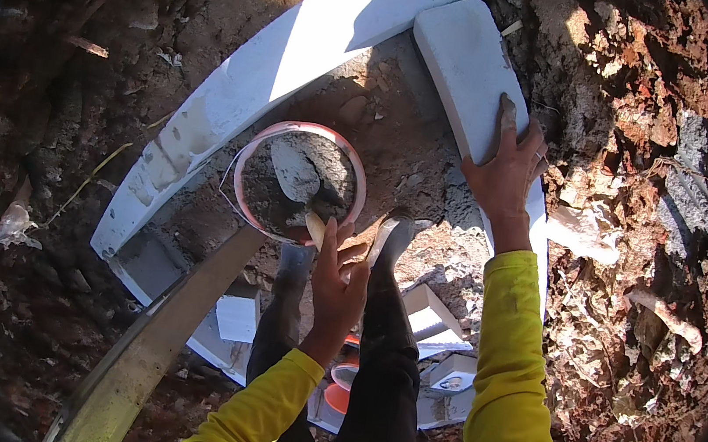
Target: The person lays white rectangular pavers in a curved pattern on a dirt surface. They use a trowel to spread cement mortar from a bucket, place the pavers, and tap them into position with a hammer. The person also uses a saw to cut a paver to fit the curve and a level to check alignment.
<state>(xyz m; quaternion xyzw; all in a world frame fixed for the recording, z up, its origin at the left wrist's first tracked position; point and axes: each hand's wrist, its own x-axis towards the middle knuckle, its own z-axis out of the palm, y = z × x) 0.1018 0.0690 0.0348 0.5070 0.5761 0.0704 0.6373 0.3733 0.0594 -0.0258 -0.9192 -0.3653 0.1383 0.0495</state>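
Observation:
A round bucket [363, 174] with a pinkish rim holds grey mortar [257, 183]. In the mortar lies the mortar-coated blade of a trowel [294, 171], its pale handle sloping toward me over the rim. My left hand [337, 290] is at that handle, fingers curled about it; its lower end is hidden behind them. My right hand [511, 165] lies spread on a pale, thick block [467, 58], thumb at the inner edge and fingers reaching across the top. This block meets a long curved white block [239, 74] at the far side.
A long board [172, 331] slants up from the lower left to the bucket. Behind my legs are cut block pieces [426, 314] and an orange container [337, 396]. Rough reddish earth with roots [665, 317] rises around the blocks.

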